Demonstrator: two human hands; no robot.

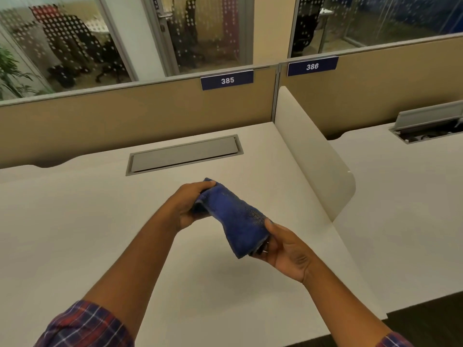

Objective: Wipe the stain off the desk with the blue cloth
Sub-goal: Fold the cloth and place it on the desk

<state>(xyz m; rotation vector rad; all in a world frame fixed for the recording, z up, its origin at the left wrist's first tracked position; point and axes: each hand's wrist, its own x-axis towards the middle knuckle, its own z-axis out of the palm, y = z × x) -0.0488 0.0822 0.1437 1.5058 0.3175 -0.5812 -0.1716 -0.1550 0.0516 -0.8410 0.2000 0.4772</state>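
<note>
A folded blue cloth (233, 216) hangs in the air above the white desk (75, 221), stretched between both hands. My left hand (186, 209) grips its far upper end, fingers curled over the top. My right hand (285, 249) pinches its near lower end between thumb and fingers. The cloth's upper face shows small pale specks. No stain shows on the desk surface around the hands.
A grey cable hatch (184, 155) is set into the desk behind the hands. A white side divider (313, 156) stands at the right, with a neighbouring desk (400, 196) beyond it. A tan partition (137, 108) labelled 385 closes the back.
</note>
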